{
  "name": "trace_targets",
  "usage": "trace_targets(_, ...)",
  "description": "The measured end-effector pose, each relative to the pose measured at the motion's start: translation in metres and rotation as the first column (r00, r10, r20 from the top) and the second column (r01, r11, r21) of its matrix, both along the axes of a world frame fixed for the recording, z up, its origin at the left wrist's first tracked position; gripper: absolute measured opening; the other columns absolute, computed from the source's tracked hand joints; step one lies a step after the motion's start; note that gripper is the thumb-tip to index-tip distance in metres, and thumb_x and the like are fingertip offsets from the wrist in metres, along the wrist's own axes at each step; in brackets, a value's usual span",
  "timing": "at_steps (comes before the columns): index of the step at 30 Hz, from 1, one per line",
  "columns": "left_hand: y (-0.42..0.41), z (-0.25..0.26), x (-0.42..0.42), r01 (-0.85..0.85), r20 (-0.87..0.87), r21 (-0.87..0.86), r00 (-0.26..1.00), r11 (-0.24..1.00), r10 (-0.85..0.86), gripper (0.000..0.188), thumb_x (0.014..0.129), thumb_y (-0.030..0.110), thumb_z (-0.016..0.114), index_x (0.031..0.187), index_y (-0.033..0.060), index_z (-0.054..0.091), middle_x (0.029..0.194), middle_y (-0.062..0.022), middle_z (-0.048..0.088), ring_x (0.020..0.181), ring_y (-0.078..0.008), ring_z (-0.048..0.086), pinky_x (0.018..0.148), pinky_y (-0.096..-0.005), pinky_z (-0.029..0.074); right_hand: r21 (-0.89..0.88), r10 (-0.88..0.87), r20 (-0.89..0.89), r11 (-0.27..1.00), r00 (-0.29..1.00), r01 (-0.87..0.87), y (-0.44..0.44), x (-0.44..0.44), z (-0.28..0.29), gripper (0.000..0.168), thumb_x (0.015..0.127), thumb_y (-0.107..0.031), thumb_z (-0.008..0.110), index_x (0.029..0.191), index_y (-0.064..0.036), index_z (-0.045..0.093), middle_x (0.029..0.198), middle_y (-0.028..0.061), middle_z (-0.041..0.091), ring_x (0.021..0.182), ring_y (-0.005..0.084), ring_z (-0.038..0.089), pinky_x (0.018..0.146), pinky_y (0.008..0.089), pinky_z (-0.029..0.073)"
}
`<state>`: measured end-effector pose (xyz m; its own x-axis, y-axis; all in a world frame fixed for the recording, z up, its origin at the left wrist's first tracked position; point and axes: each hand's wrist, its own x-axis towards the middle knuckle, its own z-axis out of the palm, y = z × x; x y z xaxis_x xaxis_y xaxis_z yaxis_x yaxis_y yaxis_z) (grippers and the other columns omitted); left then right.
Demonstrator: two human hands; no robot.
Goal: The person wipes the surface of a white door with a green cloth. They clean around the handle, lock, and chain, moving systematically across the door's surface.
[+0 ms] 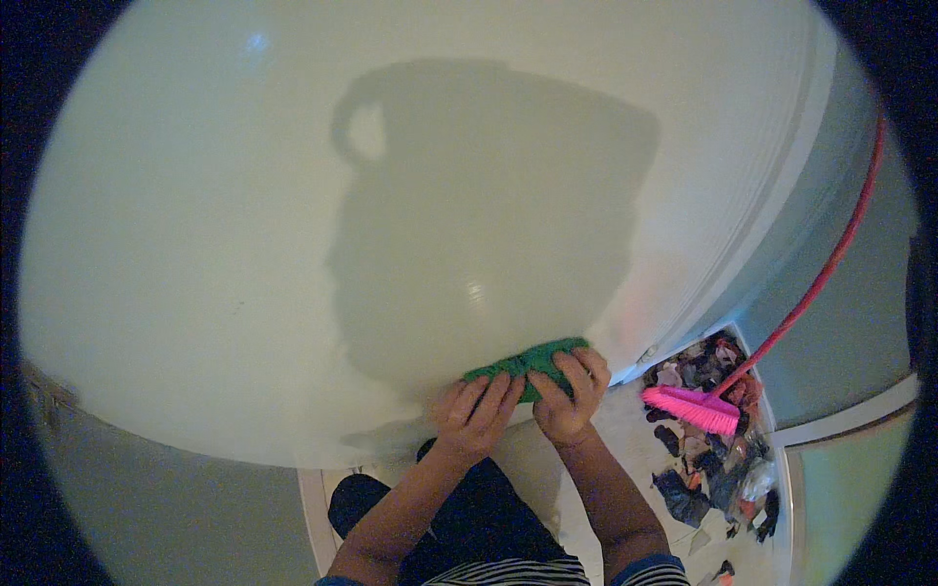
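Note:
Both hands are at the near lower edge of a large smooth white panel (205, 220). My left hand (476, 417) presses its fingers onto the left end of a green cloth (542, 357), which looks folded or bunched. On the right end of the same cloth, the fingers of my right hand (575, 392) are bent over it. The cloth lies against the white surface, partly covered by the fingers. A broad shadow of the head and camera falls on the panel above the hands.
On the right, a pink-bristled broom (692, 410) with a long red handle (828, 267) leans over a heap of scraps and plastic pieces (722, 476) on the pale floor (623, 447). A grey-green wall (843, 351) stands behind. My dark-trousered legs (491, 520) are below the panel.

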<state>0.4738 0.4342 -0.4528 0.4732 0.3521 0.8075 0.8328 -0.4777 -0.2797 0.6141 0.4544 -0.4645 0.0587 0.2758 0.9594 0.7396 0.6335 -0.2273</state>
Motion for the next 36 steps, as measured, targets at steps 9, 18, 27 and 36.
trace_targets(9, -0.032, -0.068, -0.047, -0.073, -0.153, -0.268, 0.988, 0.961, 0.032, 0.027, 0.074, 0.016, 0.054, 0.100, 0.0167, 0.061, 0.112, 0.0012, 0.051, 0.102, -0.0169, 0.045, 0.088, -0.0341, 0.039, -0.262, 0.118, 0.052, 0.960, 0.992, -0.101, -0.029, -0.030, -0.086, 0.026, 0.061, -0.002, 0.055, 0.085, -0.012, 0.060, 0.099, 0.0103, 0.049, 0.091, 0.0308, 0.045, 0.077, 0.0425, 0.040)
trace_targets(18, -0.028, 0.035, -0.064, -0.091, 0.141, -0.019, 0.986, 0.996, 0.092, 0.027, 0.067, 0.011, 0.059, 0.093, 0.0165, 0.063, 0.101, -0.0001, 0.053, 0.094, -0.0205, 0.045, 0.076, -0.0339, 0.045, -0.011, 0.168, 0.062, 0.986, 0.984, -0.167, -0.017, -0.063, 0.035, 0.025, 0.060, -0.004, 0.057, 0.083, -0.013, 0.062, 0.099, 0.0077, 0.050, 0.088, 0.0282, 0.046, 0.071, 0.0377, 0.042)
trace_targets(27, -0.059, -0.105, -0.118, -0.087, 0.012, -0.257, 0.996, 0.962, 0.093, 0.026, 0.068, 0.011, 0.057, 0.093, 0.0165, 0.063, 0.101, -0.0003, 0.053, 0.089, -0.0194, 0.049, 0.076, -0.0353, 0.045, -0.274, 0.304, 0.276, 0.934, 0.912, -0.229, -0.045, -0.090, -0.097, 0.020, 0.061, -0.006, 0.063, 0.081, -0.012, 0.062, 0.094, 0.0066, 0.052, 0.081, 0.0258, 0.048, 0.067, 0.0378, 0.043)
trace_targets(36, -0.044, 0.035, -0.123, -0.138, 0.311, 0.054, 0.944, 0.989, 0.115, 0.030, 0.063, 0.012, 0.058, 0.092, 0.0166, 0.064, 0.103, -0.0041, 0.052, 0.094, -0.0227, 0.045, 0.079, -0.0361, 0.041, -0.013, 0.263, 0.185, 0.964, 0.947, -0.265, -0.031, -0.116, 0.056, 0.020, 0.067, -0.004, 0.056, 0.085, -0.012, 0.062, 0.100, 0.0077, 0.051, 0.086, 0.0269, 0.045, 0.070, 0.0360, 0.041)
